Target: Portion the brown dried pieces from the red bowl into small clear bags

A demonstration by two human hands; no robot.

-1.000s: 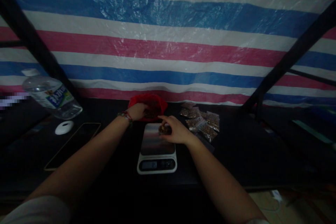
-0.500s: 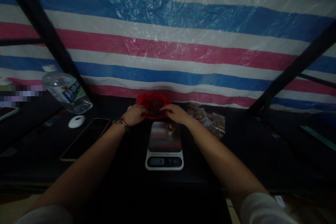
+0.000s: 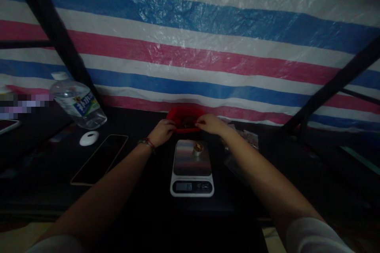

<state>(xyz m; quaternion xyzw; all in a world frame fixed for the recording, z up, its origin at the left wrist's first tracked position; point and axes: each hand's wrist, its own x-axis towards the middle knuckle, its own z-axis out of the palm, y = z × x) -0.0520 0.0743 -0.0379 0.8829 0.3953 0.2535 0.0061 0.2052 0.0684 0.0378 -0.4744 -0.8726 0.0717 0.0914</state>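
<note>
A red plastic bag [image 3: 173, 115] lies behind the scale with its mouth spread, and dark small pieces that I cannot make out sit inside. My left hand [image 3: 162, 131] is closed on the bag's left edge. At the opposite edge, my right hand [image 3: 211, 123] pinches the rim between thumb and fingers. Nearer to me stands a white kitchen scale [image 3: 192, 168] with a steel plate and a lit display. On its plate rests a small round metal cup [image 3: 198, 150] holding brownish bits.
Small clear packets [image 3: 251, 138] of brownish pieces lie beyond my right forearm. To the left are a phone [image 3: 101, 160], a white oval device [image 3: 89, 138] and a large water bottle [image 3: 78, 104]. Black metal poles [image 3: 56, 43] flank a striped plastic sheet [image 3: 190, 63] behind the table.
Both hands and the red bag have shifted slightly right relative to the scale. The bag's front rim looks straighter and more stretched between my hands. The cup stays on the scale.
</note>
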